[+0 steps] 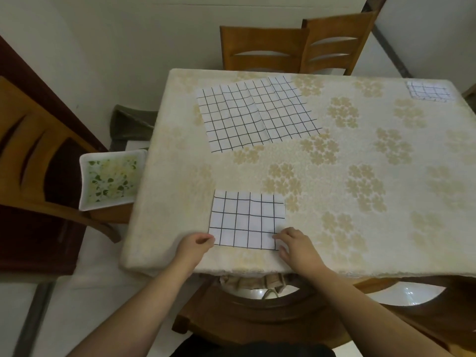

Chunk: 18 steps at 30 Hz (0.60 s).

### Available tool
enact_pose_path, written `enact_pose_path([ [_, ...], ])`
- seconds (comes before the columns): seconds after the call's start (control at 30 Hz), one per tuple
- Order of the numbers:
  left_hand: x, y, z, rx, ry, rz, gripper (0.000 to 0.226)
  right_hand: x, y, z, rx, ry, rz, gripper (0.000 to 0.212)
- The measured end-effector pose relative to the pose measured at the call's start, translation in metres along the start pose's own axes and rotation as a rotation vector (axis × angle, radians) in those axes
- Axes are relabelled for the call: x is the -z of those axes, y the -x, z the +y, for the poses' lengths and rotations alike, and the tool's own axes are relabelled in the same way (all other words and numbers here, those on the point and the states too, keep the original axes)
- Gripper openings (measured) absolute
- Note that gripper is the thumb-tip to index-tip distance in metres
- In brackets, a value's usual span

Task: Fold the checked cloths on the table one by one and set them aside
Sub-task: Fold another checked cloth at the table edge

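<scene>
Folded cloth [247,220]: small checked square, already folded up, sitting low in the frame a bit left of centre, close to the near edge of the table [334,176].
Left hand [196,245]: at the bottom left corner of the folded cloth, fingers curled in, pinching that corner from the look of it.
Right hand [296,244]: at the bottom right corner of the same cloth, fingertips on the fabric and pinching the edge, rest of the hand on the tablecloth just beside it.
Open cloth [257,113]: the big one, spread flat in the upper middle of the frame, a few crease lines running through it, well apart from the folded one.
Far stack [428,92]: a small folded checked piece way up in the upper right corner of the table; can't tell if it's one cloth or several, too small and blurry.
Tablecloth: cream with pale gold flower clusters, covers the whole top and hangs over the edges.
Chairs: two wooden ones [296,47] at the top of the frame behind the table, another wooden chair [38,155] at the left edge.
Tray [112,179]: white square thing with a green leafy print, left of the table, looks to be resting on that left chair's seat.
</scene>
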<state>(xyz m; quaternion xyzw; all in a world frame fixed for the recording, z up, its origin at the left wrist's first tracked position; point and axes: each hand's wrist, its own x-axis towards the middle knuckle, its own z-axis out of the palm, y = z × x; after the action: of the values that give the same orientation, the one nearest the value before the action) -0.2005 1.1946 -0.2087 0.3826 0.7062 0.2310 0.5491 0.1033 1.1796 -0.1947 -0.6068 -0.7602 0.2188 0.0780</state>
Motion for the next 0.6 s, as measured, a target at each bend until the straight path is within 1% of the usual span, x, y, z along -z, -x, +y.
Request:
enact_pose_path([
  [0.07,-0.003,-0.003,0.003,0.022,0.079,0.05,0.008,-0.004,-0.004,-0.01,0.045,0.042,-0.02,0.037],
  [0.13,-0.005,-0.004,0.006,0.044,0.132,0.093,0.013,-0.009,-0.007,-0.02,0.114,0.074,-0.063,0.046],
  [0.23,-0.009,-0.007,0.005,0.052,0.121,0.138,0.016,-0.02,-0.011,-0.036,0.208,0.11,-0.107,0.052],
  [0.33,-0.012,-0.009,-0.001,0.071,0.121,0.15,0.019,-0.033,-0.013,-0.047,0.267,0.171,-0.192,0.058],
  [0.47,-0.014,-0.011,-0.007,0.1,0.122,0.155,0.02,-0.04,-0.013,-0.052,0.27,0.21,-0.294,0.07],
  [0.6,-0.014,-0.013,-0.009,0.115,0.094,0.153,0.025,-0.039,0.0,-0.037,0.239,0.235,-0.31,0.066],
])
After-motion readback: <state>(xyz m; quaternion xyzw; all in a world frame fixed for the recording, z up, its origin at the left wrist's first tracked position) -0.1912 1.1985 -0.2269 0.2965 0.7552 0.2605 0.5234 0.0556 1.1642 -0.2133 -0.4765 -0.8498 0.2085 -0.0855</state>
